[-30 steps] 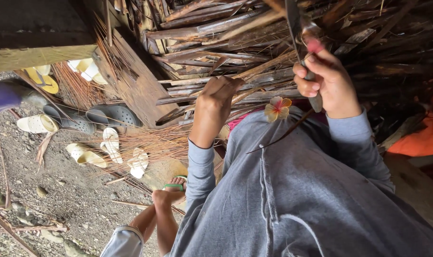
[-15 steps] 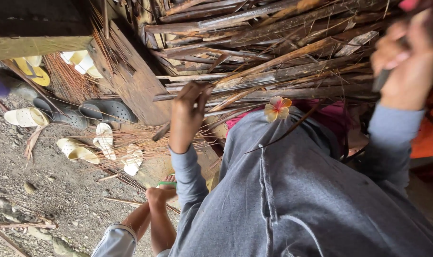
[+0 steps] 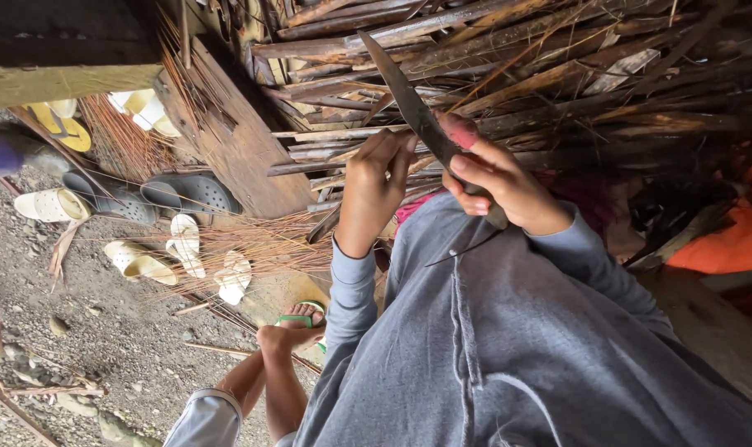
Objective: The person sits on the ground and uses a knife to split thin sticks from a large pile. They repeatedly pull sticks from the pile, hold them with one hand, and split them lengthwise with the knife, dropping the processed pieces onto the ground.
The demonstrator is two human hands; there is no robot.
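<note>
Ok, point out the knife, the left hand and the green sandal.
knife (image 3: 409,103): head view, on the flat of the dark blade.
left hand (image 3: 374,194): head view, on the back of the hand.
green sandal (image 3: 297,319): head view, on the green strap over the foot.

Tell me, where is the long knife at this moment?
In the head view, the long knife sits upper centre, gripped by the right hand, with its blade slanting up-left over the pile of dry sticks, beside the left hand.
</note>
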